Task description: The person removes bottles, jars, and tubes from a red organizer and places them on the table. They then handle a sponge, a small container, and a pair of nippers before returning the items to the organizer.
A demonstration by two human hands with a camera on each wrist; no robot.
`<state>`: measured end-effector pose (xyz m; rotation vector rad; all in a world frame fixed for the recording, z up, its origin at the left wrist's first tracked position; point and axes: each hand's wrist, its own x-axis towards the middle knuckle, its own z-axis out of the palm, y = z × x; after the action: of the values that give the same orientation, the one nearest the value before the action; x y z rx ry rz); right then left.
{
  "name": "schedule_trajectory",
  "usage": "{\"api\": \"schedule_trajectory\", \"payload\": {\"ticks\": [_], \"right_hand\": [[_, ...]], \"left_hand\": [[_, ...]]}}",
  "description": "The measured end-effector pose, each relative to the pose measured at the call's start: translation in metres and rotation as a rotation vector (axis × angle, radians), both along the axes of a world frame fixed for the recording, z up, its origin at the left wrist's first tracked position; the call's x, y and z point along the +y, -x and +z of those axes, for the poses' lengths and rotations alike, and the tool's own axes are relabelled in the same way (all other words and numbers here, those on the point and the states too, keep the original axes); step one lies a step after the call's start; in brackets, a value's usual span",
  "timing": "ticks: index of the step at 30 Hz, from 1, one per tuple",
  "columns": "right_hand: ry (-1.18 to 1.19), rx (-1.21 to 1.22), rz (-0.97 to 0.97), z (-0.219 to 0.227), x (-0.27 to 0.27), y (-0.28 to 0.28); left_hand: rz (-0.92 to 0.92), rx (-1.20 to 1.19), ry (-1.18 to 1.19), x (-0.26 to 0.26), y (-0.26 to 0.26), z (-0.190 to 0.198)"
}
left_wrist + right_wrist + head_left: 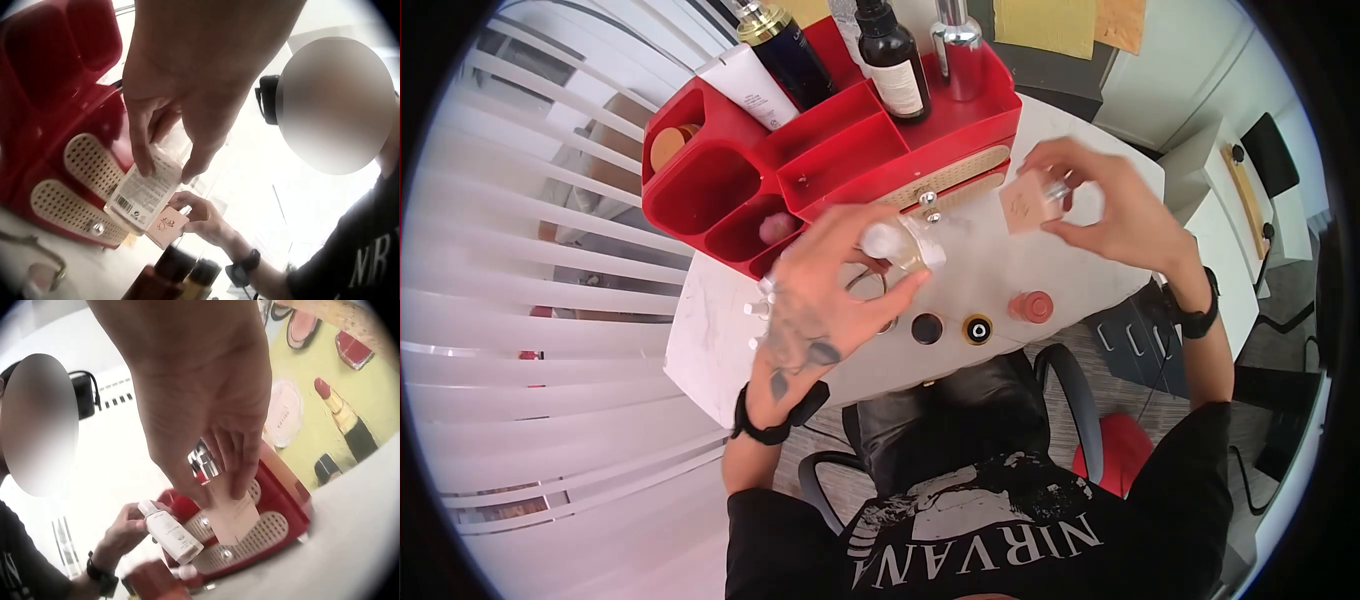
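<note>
My left hand (825, 275) grips a small flat bottle (920, 248) with a white cap, held tilted over the table. In the left wrist view, the bottle's label (145, 190) shows small print and a barcode. To the right, my right hand (1118, 205) holds a square pale-pink bottle (1024, 204) by its shiny silver top, with fingers and thumb around it. A dark swirl emblem marks the pink bottle (167, 226) in the left wrist view. The two bottles are apart, side by side in front of a red organizer (745, 152).
Below the hands stand a dark round-topped item (927, 328), a black-and-gold capped bottle (977, 329) and a coral bottle (1032, 307). The organizer carries a white tube (748, 86), a brown pump bottle (895, 85) and a silver-topped bottle (957, 55). A black chair (950, 415) is at the table's front edge.
</note>
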<state>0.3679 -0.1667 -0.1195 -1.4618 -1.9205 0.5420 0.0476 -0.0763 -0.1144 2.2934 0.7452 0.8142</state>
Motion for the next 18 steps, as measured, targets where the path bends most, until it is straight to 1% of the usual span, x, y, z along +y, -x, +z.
{"api": "schedule_trajectory", "payload": {"ticks": [1,4,6,7,10,11,14,15,18], "right_hand": [[-0.093,0.041,-0.019,0.009,-0.003,-0.002],[-0.407,0.178,-0.096,0.027,0.002,-0.009],[-0.433,0.166,-0.086,0.037,0.017,-0.006],[-0.455,0.158,-0.086,0.043,0.025,-0.005],[-0.395,-0.102,-0.094,0.048,0.045,-0.004],[-0.458,-0.064,-0.121,0.045,0.052,0.002],[-0.281,-0.155,-0.156,0.054,0.062,0.001],[-0.39,-0.246,-0.08,0.052,0.069,-0.001],[-0.366,-0.286,0.002,0.051,0.078,0.003]], "left_hand": [[0.014,-0.023,-0.015,0.0,0.001,0.012],[0.02,-0.379,0.024,0.004,-0.02,0.041],[0.072,-0.364,-0.106,0.015,-0.037,0.05],[0.085,-0.388,-0.157,0.023,-0.045,0.045],[0.151,-0.232,-0.337,0.037,-0.057,0.034],[0.13,-0.263,-0.375,0.041,-0.063,0.03],[0.233,-0.15,-0.333,0.042,-0.067,0.033],[0.23,-0.087,-0.327,0.043,-0.068,0.035],[0.223,-0.018,-0.42,0.056,-0.075,0.034]]}}
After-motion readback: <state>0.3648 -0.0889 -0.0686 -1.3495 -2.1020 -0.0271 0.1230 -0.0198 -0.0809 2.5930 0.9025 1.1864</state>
